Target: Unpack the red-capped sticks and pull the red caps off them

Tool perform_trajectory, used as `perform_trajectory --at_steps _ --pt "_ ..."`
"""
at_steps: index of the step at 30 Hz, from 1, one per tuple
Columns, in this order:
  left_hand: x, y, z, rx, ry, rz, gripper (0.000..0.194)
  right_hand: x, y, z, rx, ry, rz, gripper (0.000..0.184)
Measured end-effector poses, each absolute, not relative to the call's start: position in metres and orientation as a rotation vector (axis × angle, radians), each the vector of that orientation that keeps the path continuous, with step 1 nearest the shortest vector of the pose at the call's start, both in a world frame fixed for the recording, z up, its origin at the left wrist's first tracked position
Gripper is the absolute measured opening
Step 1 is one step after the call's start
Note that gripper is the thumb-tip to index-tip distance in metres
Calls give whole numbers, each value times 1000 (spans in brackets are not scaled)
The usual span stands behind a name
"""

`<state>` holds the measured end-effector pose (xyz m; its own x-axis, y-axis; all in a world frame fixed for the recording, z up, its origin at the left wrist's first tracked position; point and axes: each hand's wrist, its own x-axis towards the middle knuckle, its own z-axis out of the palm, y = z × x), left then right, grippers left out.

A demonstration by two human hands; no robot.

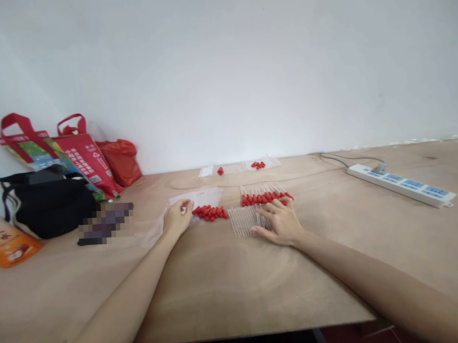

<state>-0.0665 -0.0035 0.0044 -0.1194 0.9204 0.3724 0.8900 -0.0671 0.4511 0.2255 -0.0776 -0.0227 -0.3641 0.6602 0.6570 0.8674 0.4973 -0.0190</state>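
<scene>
The left hand (179,216) is at the left end of a pile of red tips (211,212) on the desk (234,287). Its fingers curl toward the thumb; whether they pinch anything, I cannot tell. The right hand (278,221) lies palm down over the right part of a row of clear sticks (242,222), fingers loosely spread and thumb apart from the forefinger, so it looks released, resting on the row rather than grasping it. Its upper fingers reach the near edge of a second row, the red-ended sticks (266,194), which lie just beyond with their red ends toward the person.

The pile of tips is between the two hands, just left of the clear sticks. A clear bag (209,194) lies flat behind the pile and the left hand. Farther back, near the wall (225,80), more clear plastic (232,168) lies flat, with a small red cluster (220,171) and a wider red group (258,165) on or in it; I cannot tell which.

On the right, a power strip (402,185) lies at a slant with a plug (379,168) in it and a grey cable (332,159) near the wall. At the left are printed bags (86,160), a red bag (120,161), a black bag (48,204), an orange pouch (12,241) and a dark, pixelated object (108,225).
</scene>
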Motion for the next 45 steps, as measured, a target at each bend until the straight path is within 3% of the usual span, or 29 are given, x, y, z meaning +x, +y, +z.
perform_trajectory --at_steps 4,7,16,21,27,33,36,40,45 --pt "-44 -16 13 2420 1943 1064 22 234 -73 -21 -1344 -1949 -417 35" --pt "-12 -20 19 2608 1778 883 17 245 -68 -22 -1417 -1824 -400 35" --pt "65 11 20 2470 1808 483 36 271 -60 -25 -1534 -1665 -442 39" --pt "71 16 15 2441 1816 442 34 273 -57 -26 -1535 -1646 -433 37" --pt "49 -5 19 2408 1957 589 25 272 -57 -28 -1480 -1632 -428 31" --pt "20 -47 12 2762 1512 868 10 256 -70 -19 -1210 -1870 -431 30" --pt "16 -57 -1 2871 1291 944 10 244 -78 -18 -1070 -2055 -492 34" --pt "18 -60 -11 2923 1156 1007 13 235 -82 -22 -1027 -2130 -535 20" --pt "22 -60 -12 2970 1060 1042 19 226 -84 -27 -1018 -2121 -512 21"
